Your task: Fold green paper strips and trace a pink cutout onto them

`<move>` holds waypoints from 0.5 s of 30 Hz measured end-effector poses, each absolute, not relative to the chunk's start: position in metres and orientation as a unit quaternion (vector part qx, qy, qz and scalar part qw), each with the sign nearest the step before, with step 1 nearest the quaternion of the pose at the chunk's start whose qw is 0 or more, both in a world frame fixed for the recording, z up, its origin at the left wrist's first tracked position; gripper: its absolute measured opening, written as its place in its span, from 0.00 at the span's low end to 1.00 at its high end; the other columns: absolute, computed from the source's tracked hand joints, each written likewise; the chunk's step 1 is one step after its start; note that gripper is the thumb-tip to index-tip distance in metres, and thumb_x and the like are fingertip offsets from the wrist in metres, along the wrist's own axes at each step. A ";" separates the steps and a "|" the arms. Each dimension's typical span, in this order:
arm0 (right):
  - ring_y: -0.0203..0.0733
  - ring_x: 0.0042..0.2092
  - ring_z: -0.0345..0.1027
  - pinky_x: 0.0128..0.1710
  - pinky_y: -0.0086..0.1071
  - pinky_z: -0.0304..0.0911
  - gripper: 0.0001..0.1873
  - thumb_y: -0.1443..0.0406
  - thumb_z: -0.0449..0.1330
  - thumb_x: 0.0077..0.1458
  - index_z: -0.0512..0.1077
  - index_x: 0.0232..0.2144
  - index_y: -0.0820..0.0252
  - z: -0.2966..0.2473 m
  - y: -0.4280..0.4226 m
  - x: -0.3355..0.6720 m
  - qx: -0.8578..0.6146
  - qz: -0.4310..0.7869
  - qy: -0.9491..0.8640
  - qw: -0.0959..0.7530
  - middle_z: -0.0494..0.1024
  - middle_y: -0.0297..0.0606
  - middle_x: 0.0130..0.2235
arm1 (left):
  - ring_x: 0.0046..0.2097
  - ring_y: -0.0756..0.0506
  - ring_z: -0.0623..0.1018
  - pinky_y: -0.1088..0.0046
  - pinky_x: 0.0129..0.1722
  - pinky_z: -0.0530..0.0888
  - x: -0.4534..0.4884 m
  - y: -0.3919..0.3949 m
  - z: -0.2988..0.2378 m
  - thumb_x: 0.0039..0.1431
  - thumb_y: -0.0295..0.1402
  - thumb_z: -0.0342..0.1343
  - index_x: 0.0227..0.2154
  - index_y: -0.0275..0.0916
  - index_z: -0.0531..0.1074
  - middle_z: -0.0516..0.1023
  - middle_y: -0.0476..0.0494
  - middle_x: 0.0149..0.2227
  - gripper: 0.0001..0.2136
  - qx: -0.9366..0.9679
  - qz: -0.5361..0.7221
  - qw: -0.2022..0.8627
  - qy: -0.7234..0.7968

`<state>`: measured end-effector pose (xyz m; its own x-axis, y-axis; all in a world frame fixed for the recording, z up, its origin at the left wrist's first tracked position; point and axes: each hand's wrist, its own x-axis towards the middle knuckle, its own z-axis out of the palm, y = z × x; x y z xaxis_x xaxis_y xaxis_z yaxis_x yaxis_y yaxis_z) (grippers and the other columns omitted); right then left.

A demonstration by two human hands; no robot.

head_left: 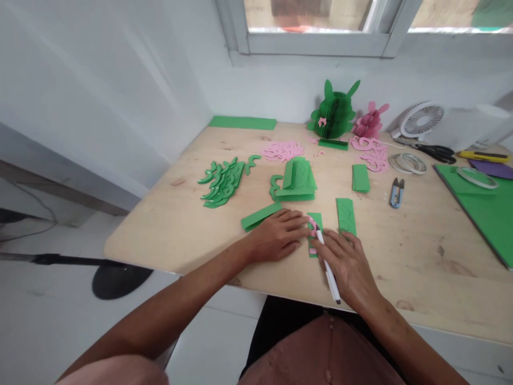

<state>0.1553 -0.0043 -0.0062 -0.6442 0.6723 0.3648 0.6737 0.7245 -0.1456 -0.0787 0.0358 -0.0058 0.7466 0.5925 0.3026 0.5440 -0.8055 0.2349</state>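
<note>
My left hand (277,235) lies flat on the wooden table (180,224), its fingers pressing the left edge of a small green paper strip (315,219) that carries a pink curved template. My right hand (348,263) grips a white pen (329,270), with the tip resting on the pink piece over that strip. Another folded green strip (345,215) lies just right of the pen tip. A longer green strip (260,216) sits just beyond my left hand.
Farther back lie a stack of folded green paper (297,181), green cut curves (222,182), pink cut curves (282,150), and green (334,113) and pink (369,123) honeycomb figures. To the right are thread snips (396,192), tape rolls (409,163), scissors (435,152), a fan (421,120) and a green mat (487,211).
</note>
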 end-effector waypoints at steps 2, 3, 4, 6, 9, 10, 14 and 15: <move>0.49 0.57 0.61 0.55 0.46 0.49 0.21 0.69 0.49 0.64 0.64 0.58 0.55 -0.007 -0.004 0.155 -0.372 -0.002 -0.906 0.202 0.75 0.41 0.52 | 0.62 0.40 0.64 0.54 0.60 0.61 -0.079 0.035 -0.006 0.65 0.34 0.47 0.55 0.43 0.67 0.66 0.40 0.60 0.17 0.933 0.184 0.063 0.302; 0.49 0.57 0.61 0.55 0.46 0.49 0.21 0.70 0.49 0.64 0.64 0.57 0.55 -0.007 -0.004 0.155 -0.373 -0.002 -0.905 0.203 0.75 0.41 0.52 | 0.62 0.39 0.64 0.54 0.60 0.61 -0.079 0.035 -0.006 0.65 0.34 0.46 0.55 0.43 0.67 0.66 0.40 0.60 0.17 0.934 0.182 0.061 0.302; 0.49 0.57 0.61 0.55 0.46 0.49 0.21 0.70 0.49 0.64 0.64 0.58 0.55 -0.007 -0.004 0.155 -0.374 -0.001 -0.905 0.204 0.75 0.41 0.52 | 0.62 0.39 0.64 0.54 0.60 0.61 -0.079 0.035 -0.007 0.65 0.34 0.46 0.55 0.43 0.67 0.66 0.40 0.60 0.17 0.934 0.181 0.059 0.302; 0.49 0.57 0.61 0.55 0.46 0.49 0.21 0.69 0.49 0.64 0.64 0.58 0.55 -0.008 -0.004 0.155 -0.375 -0.001 -0.904 0.207 0.75 0.41 0.52 | 0.61 0.39 0.65 0.53 0.60 0.61 -0.079 0.035 -0.007 0.65 0.34 0.46 0.54 0.42 0.67 0.67 0.40 0.60 0.17 0.934 0.180 0.055 0.303; 0.48 0.57 0.61 0.55 0.46 0.50 0.22 0.69 0.49 0.64 0.63 0.59 0.55 -0.010 -0.003 0.156 -0.371 -0.012 -0.903 0.215 0.73 0.41 0.55 | 0.61 0.40 0.65 0.54 0.60 0.61 -0.078 0.034 -0.007 0.64 0.34 0.46 0.53 0.41 0.68 0.68 0.40 0.59 0.16 0.933 0.184 0.048 0.306; 0.48 0.57 0.61 0.55 0.46 0.50 0.22 0.69 0.49 0.64 0.62 0.59 0.55 -0.011 -0.003 0.156 -0.370 -0.015 -0.904 0.215 0.73 0.41 0.55 | 0.61 0.40 0.65 0.54 0.60 0.61 -0.078 0.034 -0.008 0.64 0.34 0.46 0.52 0.41 0.69 0.68 0.40 0.59 0.16 0.933 0.185 0.046 0.306; 0.49 0.57 0.61 0.54 0.45 0.50 0.21 0.68 0.50 0.64 0.63 0.59 0.55 -0.010 -0.003 0.154 -0.372 -0.010 -0.905 0.207 0.73 0.40 0.55 | 0.61 0.39 0.65 0.53 0.60 0.61 -0.078 0.034 -0.008 0.64 0.34 0.46 0.52 0.41 0.69 0.68 0.40 0.60 0.16 0.933 0.184 0.044 0.306; 0.49 0.57 0.61 0.54 0.45 0.50 0.21 0.68 0.50 0.64 0.63 0.58 0.55 -0.009 -0.003 0.154 -0.375 -0.007 -0.904 0.204 0.74 0.40 0.54 | 0.61 0.39 0.65 0.53 0.60 0.62 -0.078 0.034 -0.008 0.64 0.34 0.46 0.53 0.41 0.69 0.68 0.40 0.60 0.16 0.934 0.183 0.045 0.304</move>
